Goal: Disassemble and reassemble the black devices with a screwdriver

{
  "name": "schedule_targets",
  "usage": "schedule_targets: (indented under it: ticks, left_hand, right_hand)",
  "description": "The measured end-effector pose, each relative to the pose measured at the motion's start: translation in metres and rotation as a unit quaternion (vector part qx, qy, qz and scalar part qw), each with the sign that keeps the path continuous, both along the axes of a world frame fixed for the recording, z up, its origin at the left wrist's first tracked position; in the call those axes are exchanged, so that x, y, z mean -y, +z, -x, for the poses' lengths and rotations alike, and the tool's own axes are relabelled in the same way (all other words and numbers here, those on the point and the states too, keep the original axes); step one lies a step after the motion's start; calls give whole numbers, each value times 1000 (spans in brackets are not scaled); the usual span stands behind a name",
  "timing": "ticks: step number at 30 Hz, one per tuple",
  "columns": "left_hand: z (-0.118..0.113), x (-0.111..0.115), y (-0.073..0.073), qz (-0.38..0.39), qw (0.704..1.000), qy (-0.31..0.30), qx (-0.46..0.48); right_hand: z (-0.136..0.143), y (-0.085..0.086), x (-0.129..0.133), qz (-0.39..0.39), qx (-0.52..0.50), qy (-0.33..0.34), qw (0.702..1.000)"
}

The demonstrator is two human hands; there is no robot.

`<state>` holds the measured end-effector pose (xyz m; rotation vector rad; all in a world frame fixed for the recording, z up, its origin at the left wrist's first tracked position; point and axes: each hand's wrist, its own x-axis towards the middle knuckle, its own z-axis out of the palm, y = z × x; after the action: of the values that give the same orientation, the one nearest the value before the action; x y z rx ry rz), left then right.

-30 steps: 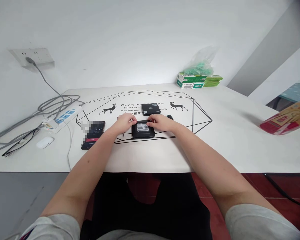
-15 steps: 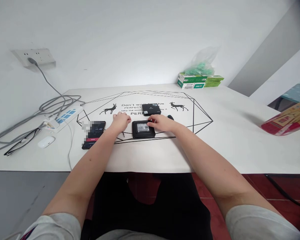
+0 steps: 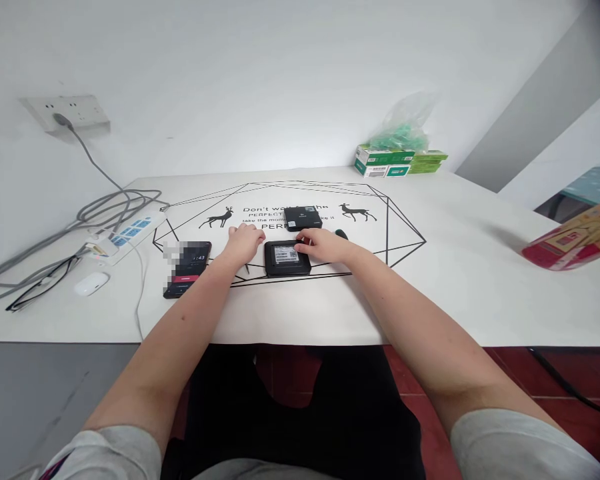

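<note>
A flat black square case [image 3: 283,265] with a white printed label lies in front of me. My right hand [image 3: 321,245] is closed at its far right corner, thumb on the top by the label and fingers bent at the back edge. To the left of the case, apart from it, my left hand [image 3: 245,243] sits low over the table with curled fingers; what they hold, if anything, is hidden. A thin dark pointed tip [image 3: 247,269] shows beside my left wrist. Just behind the case lies a second black square box [image 3: 303,218]. A dark rounded thing [image 3: 341,235] is partly hidden behind my right hand.
A phone [image 3: 191,267] lies left of my left forearm. Farther left are a white earbud case [image 3: 92,284], glasses [image 3: 43,285], a power strip [image 3: 137,230] and coiled cable. Green boxes [image 3: 386,157] stand at the back; a red and yellow package [image 3: 565,243] is at right.
My left hand has shifted very slightly to the right, toward the case. The right hand and the case look the same.
</note>
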<state>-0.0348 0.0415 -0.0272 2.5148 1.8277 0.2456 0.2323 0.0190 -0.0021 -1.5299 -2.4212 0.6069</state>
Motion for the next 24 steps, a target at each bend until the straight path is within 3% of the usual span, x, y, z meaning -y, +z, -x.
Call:
schedule_targets:
  ticks: [24]
  left_hand:
    - [-1, 5, 8, 13, 1000, -1, 13]
  right_hand:
    - [-3, -9, -5, -37, -24, 25, 999]
